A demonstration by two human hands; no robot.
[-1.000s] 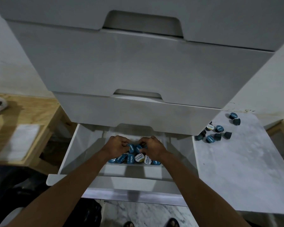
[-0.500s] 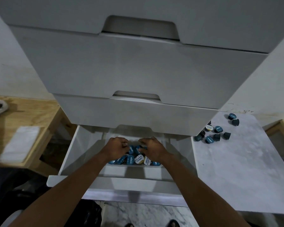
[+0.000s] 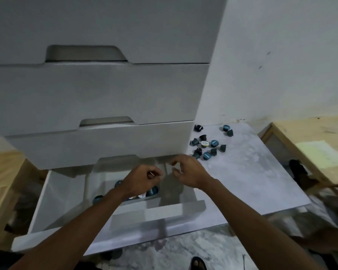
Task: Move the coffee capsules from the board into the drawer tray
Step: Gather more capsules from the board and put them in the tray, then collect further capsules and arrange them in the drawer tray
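The bottom drawer [image 3: 53, 233] stands pulled out, with a white tray [image 3: 133, 204] inside it. Several blue and dark coffee capsules [image 3: 153, 191] lie in the tray, partly hidden by my left wrist. More capsules [image 3: 207, 147] are scattered on the far left part of the marble board [image 3: 252, 182], right of the drawers. My left hand [image 3: 144, 180] hovers above the tray with its fingers curled in and nothing visible in it. My right hand [image 3: 188, 172] is over the tray's right side near the board's edge, empty, with its fingers loosely apart.
Closed white drawers [image 3: 98, 94] tower over the open one. A wooden unit [image 3: 308, 133] with a pale sheet [image 3: 320, 153] on it stands right of the board, and another wooden surface [image 3: 0, 168] lies left. A sandalled foot [image 3: 198, 264] is on the marble floor below.
Both hands have lifted off the capsules in the tray and shifted right, toward the board. The view has swung right, showing more of the board.
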